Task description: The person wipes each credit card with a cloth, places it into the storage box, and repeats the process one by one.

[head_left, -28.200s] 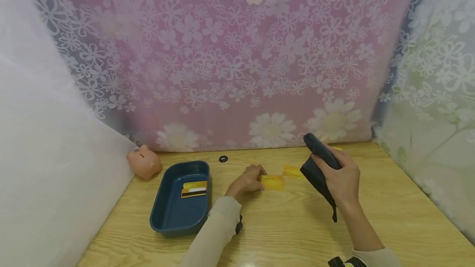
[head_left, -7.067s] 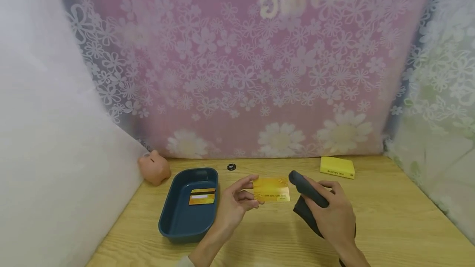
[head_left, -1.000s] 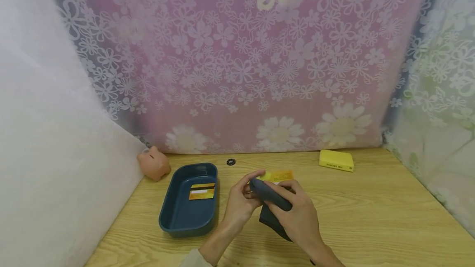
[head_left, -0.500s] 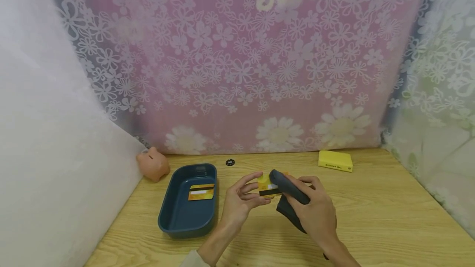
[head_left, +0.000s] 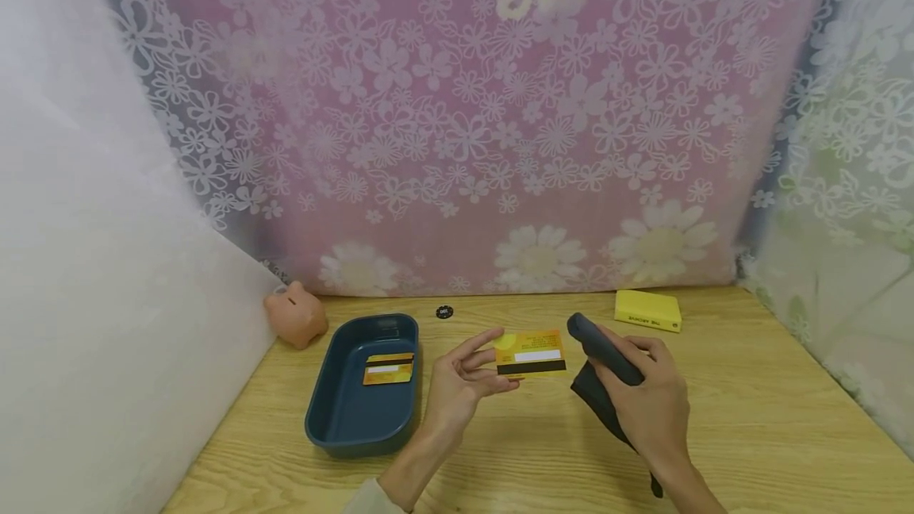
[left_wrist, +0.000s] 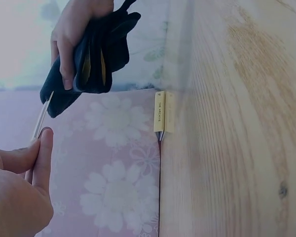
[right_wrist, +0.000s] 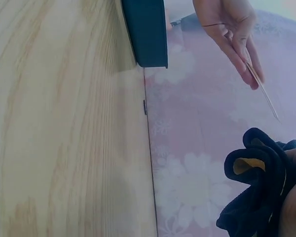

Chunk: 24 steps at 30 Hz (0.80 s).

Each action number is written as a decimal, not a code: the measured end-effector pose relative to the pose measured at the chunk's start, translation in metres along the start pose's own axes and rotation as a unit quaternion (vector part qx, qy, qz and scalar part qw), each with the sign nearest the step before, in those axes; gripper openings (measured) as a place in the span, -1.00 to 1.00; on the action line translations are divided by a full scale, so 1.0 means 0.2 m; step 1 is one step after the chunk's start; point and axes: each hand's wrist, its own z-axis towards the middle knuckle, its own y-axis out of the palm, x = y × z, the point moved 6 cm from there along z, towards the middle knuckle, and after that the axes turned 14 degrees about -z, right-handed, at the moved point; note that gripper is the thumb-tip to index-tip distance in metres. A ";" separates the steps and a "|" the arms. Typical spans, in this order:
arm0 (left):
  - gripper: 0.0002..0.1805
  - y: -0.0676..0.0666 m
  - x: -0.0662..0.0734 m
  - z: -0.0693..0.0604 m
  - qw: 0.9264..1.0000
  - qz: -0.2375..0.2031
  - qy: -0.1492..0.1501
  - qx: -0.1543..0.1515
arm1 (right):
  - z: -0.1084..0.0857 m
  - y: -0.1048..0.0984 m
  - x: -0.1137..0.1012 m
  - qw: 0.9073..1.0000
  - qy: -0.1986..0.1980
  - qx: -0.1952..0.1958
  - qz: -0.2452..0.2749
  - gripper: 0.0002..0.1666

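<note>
In the head view my left hand point(head_left: 457, 387) pinches a yellow bank card point(head_left: 530, 354) by its left edge, above the table. The card's striped side, with a white strip, faces up. To its right, my right hand point(head_left: 646, 395) grips a folded dark blue cloth point(head_left: 607, 355), which stands apart from the card there. The left wrist view shows the card point(left_wrist: 42, 118) edge-on between thumb and fingers, with the bunched cloth point(left_wrist: 96, 59) beyond. From the right wrist, yellowish patches show inside the folds of the cloth point(right_wrist: 259, 182).
A blue tray point(head_left: 317, 411) stands at left, with another yellow card point(head_left: 388, 370) lying in it. Behind are a pink piggy bank point(head_left: 295, 316), a black chip point(head_left: 444, 312) and a yellow book point(head_left: 647, 310). A flowered curtain point(head_left: 457, 141) closes off the table's back.
Over the last second the right hand slides the cloth rightward across the card and off it. Seven seconds ago the card's numbered side showed; earlier still, two cards lay on the table.
</note>
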 end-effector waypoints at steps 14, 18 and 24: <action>-0.32 -0.01 -0.02 0.02 0.999 0.030 0.010 0.016 | -0.07 0.04 -0.23 0.994 -0.047 -0.068 0.074 -0.33; -0.37 0.01 -0.01 0.02 0.999 0.050 0.021 0.005 | -0.13 0.09 -0.34 0.989 -0.087 -0.080 0.088 -0.33; -0.32 0.02 0.00 0.00 0.993 0.110 0.038 0.013 | -0.19 0.14 -0.43 0.986 -0.106 -0.090 0.092 -0.32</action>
